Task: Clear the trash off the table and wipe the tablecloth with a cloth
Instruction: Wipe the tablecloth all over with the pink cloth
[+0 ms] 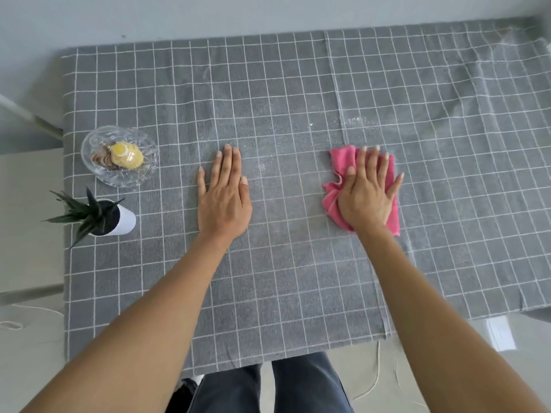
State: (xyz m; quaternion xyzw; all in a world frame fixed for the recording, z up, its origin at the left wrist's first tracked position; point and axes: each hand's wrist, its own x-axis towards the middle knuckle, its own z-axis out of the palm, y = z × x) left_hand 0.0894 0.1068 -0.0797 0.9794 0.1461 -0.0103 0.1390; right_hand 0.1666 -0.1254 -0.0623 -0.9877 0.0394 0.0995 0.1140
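At the left edge of the worktop stand two things, one behind the other: a clear glass dish (pixel 119 156) holding one yellow item and something brownish beside it — too small to make out — and, nearer the person, one small spiky plant in a white pot (pixel 117 219), which leans with its leaves reaching left past the worktop's edge. One grey tablecloth (pixel 286 99) with a white grid covers the worktop; it has a seam or fold running away from the person right of centre, and wrinkles toward the far right corner. Faint pale specks lie on it between and beyond the two hands; what they are cannot be told.

Two hands are in view. The left hand (pixel 223 195) lies flat on the tablecloth near the middle, fingers straight and close together, pointing away from the person, holding nothing. Well apart to its right, the right hand (pixel 368 192) presses down with spread, straight fingers on one pink cloth (pixel 343 162). The cloth is crumpled, its long axis running roughly from the near right to the far left; most of its middle is hidden under the palm, with bunched folds showing at the left and a flatter strip at the right.

The worktop's far right corner is cut off by the frame — below, the person's dark trousers (pixel 298 386) show.
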